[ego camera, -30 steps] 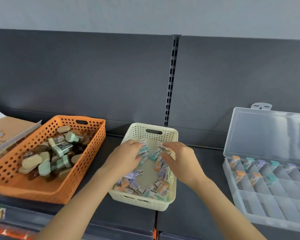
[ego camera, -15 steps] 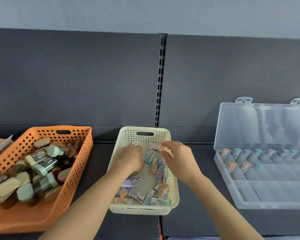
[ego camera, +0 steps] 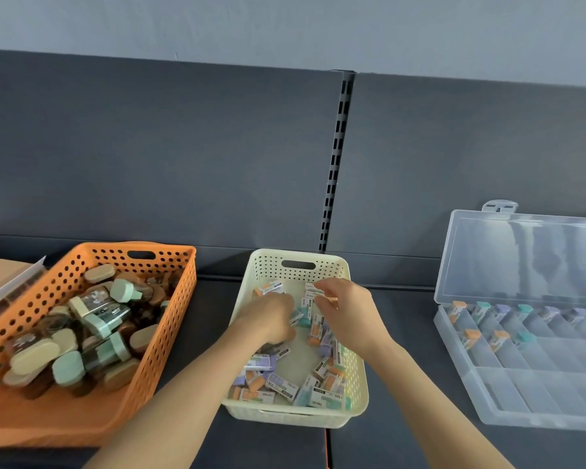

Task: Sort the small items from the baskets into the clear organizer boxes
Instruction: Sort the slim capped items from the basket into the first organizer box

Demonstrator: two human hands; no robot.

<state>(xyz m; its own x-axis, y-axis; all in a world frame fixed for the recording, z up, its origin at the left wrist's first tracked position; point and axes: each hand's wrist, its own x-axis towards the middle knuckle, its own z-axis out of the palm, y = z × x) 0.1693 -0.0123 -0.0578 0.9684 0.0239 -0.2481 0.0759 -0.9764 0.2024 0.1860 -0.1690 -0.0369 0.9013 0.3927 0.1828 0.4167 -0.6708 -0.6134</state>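
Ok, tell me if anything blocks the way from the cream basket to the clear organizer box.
Nothing visible does. Only bare dark shelf lies between the cream basket and the organizer box, and its lid stands open.

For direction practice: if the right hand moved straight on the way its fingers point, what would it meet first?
Probably the white-sleeved erasers ahead of the right hand, then the cream basket's far wall; depth unclear.

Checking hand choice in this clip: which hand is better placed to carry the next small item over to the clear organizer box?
Right, probably. The right hand is in the cream basket on the side nearest the organizer box; the left hand would have to cross it.
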